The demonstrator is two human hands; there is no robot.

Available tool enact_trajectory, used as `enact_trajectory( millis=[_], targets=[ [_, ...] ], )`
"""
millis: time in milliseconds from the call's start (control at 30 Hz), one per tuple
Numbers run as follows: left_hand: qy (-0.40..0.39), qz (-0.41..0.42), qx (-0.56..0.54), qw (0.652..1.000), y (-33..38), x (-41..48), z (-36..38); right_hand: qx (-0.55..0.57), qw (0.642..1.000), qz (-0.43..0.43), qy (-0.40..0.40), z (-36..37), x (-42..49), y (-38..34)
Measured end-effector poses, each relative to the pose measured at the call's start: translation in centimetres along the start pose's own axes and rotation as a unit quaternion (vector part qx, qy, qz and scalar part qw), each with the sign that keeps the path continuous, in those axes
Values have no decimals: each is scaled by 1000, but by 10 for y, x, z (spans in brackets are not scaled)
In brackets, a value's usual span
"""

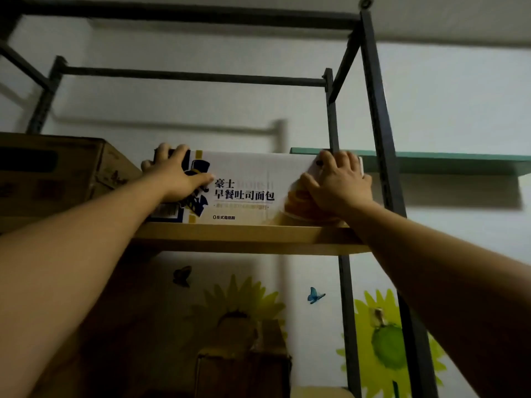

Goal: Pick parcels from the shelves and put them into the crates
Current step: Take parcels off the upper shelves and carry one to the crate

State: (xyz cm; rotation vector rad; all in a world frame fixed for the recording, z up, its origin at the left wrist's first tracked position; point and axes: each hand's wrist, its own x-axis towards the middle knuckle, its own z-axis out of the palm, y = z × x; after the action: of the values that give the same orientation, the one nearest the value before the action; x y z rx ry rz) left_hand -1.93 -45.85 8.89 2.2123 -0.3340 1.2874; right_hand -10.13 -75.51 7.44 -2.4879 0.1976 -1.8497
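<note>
A white printed carton (247,188) with dark lettering and a bread picture stands on the top wooden shelf board (244,237), seen from below. My left hand (175,173) grips its left end, fingers curled over the top corner and thumb on the front face. My right hand (336,179) grips the right end, fingers hooked over the top right corner. Both arms reach up from the lower corners of the view. No crate is in view.
A brown cardboard box (54,173) sits just left of the carton on the same shelf. The dark metal rack upright (379,133) stands close to my right hand. A green wall shelf (448,162) juts out at the right. Another brown box (244,369) sits on a lower level.
</note>
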Motion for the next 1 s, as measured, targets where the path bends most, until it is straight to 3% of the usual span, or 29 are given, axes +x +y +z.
enact_trajectory(
  millis=[200, 367, 467, 567, 700, 767, 867, 1000],
  targets=[
    [-3, -4, 12, 1000, 0, 0, 3, -3, 1000, 7, -22, 2, 9, 1],
    [-55, -25, -15, 998, 11, -37, 6, 57, 993, 36, -95, -16, -13, -16],
    [-25, 60, 25, 998, 18, -88, 14, 66, 992, -28, -103, -25, -65, -41],
    [17, 159, 8, 987, 17, -148, 24, 54, 989, -126, -59, -17, -132, -58],
    [-73, 183, -14, 980, 0, -219, 52, 101, 975, -194, -24, 11, -212, -61],
    [-170, 142, -20, 975, -10, -239, 70, 107, 976, -165, -96, 24, -232, -60],
    [-297, 43, -42, 953, -20, -256, 92, 87, 954, -60, -280, 44, -249, -57],
    [-332, -57, -160, 928, -23, -263, 99, 160, 907, 59, -385, 63, -269, -56]
  ],
)
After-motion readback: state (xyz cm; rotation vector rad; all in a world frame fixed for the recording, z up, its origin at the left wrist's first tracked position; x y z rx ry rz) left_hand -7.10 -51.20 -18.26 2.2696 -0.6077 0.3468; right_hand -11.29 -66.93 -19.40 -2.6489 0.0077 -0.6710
